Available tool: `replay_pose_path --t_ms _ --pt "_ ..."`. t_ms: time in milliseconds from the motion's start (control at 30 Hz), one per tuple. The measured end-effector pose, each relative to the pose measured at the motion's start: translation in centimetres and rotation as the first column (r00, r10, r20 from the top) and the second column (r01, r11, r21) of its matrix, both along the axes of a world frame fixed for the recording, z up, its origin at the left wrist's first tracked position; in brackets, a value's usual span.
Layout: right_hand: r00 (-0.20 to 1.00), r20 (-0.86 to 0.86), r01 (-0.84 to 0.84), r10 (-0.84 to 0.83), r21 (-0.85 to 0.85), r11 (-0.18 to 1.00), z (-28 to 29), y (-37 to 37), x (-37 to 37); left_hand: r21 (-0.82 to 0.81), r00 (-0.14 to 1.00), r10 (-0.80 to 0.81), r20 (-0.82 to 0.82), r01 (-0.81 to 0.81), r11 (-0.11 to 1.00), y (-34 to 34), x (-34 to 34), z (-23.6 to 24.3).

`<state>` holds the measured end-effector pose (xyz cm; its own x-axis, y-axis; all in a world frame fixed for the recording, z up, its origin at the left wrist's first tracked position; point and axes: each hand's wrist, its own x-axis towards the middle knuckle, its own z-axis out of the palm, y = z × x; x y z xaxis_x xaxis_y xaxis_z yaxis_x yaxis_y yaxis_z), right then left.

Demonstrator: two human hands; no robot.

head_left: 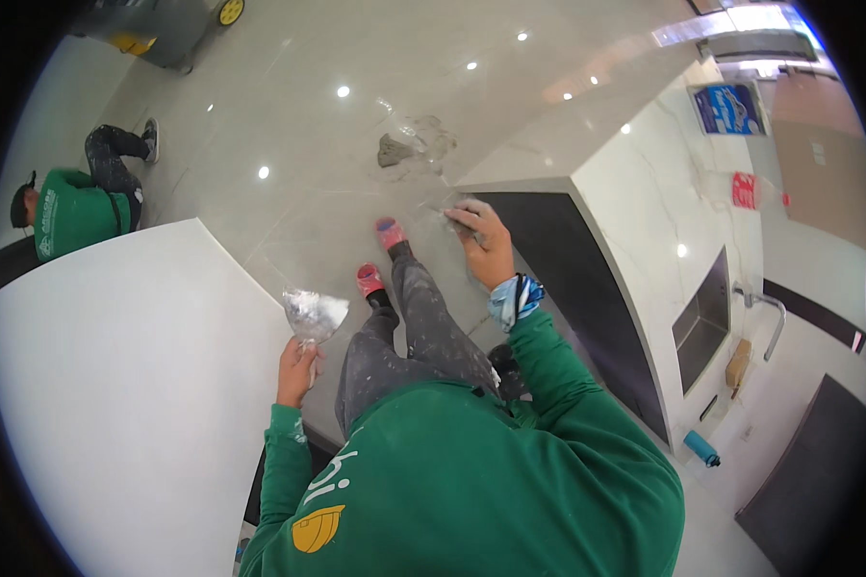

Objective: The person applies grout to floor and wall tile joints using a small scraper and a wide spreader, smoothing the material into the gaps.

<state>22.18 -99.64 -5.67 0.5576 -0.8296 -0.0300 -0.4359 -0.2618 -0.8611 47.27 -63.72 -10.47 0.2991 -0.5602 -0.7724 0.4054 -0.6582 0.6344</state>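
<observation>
Holding scraper (316, 315) | left grip (299, 370) | right grip (486, 242): contents unclear

Bright all over | white light spots (343, 91) shine on the floor (298, 130) | the flat blade (316, 314) gleams | strong glare, top right | straight lines bend | corners go black

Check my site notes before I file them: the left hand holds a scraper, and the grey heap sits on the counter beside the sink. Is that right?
Not quite; the heap's place is wrong. The head view shows the grey heap on the floor, beyond the pink shoes. The left hand does hold a scraper.
</observation>
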Motion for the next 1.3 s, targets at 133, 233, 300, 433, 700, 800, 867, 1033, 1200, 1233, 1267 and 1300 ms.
replay_pose_path --t_ms 133,233,300,433,700,800,867,1033,1200,1233,1267,1300 --pt "0.996 -0.083 -0.049 0.018 -0.387 0.921 -0.6 -2.7 5.3 0.021 0.929 0.295 -0.225 -0.298 0.954 -10.6 -0.5 -0.5" --pt "0.999 -0.007 -0.033 0.032 -0.29 0.957 -1.3 -4.0 8.5 -0.109 0.855 0.355 -0.379 -0.422 0.9 -21.0 -0.4 0.5" --pt "0.999 0.024 -0.034 0.042 -0.256 0.966 -2.8 -5.3 9.6 -0.162 0.815 0.387 -0.431 -0.491 0.856 -27.1 0.1 1.9" --pt "0.999 0.032 -0.02 0.027 -0.205 0.979 -4.4 -7.2 10.1 -0.166 0.806 0.426 -0.411 -0.526 0.834 -32.3 -0.7 1.2" --pt "0.83 0.203 0.203 -0.519 0.756 0.622 -13.0 -7.6 8.2 -0.076 0.841 0.513 -0.171 -0.53 0.844 -35.9 -0.8 -7.6" --pt "0.824 0.086 0.095 -0.561 0.954 0.285 -18.8 -7.1 7.9 -0.063 0.907 0.416 -0.067 -0.42 0.905 -34.7 -1.3 -13.8" --pt "0.841 -0.006 0.145 -0.541 0.966 0.214 -23.2 -6.3 8.6 -0.021 0.928 0.372 -0.022 -0.373 0.928 -33.8 -1.9 -17.4" --pt "0.842 -0.228 0.461 -0.489 0.775 0.432 -40.8 -11.3 7.7 0.143 0.95 0.276 0.143 -0.296 0.944 -29.9 -2.4 -27.8" --pt "0.74 -0.564 0.67 -0.367 0.563 0.485 -59.4 -16.9 2.7 0.277 0.985 -0.021 0.173 -0.028 0.96 -17.3 -3.3 -34.6" --pt "0.692 -0.62 0.713 -0.37 0.506 0.486 -61.2 -18.2 1.6 0.273 0.979 -0.088 0.183 0.036 0.961 -15.7 -3.7 -35.1" --pt "0.644 -0.669 0.748 -0.371 0.451 0.486 -62.8 -19.3 0.8 0.305 0.992 -0.048 0.118 0.01 0.952 -13.9 -4.0 -35.4" --pt "0.653 -0.68 0.736 -0.335 0.465 0.491 -64.1 -20.4 0.6 0.345 0.998 -0.001 0.061 -0.02 0.938 -11.9 -4.2 -35.5"
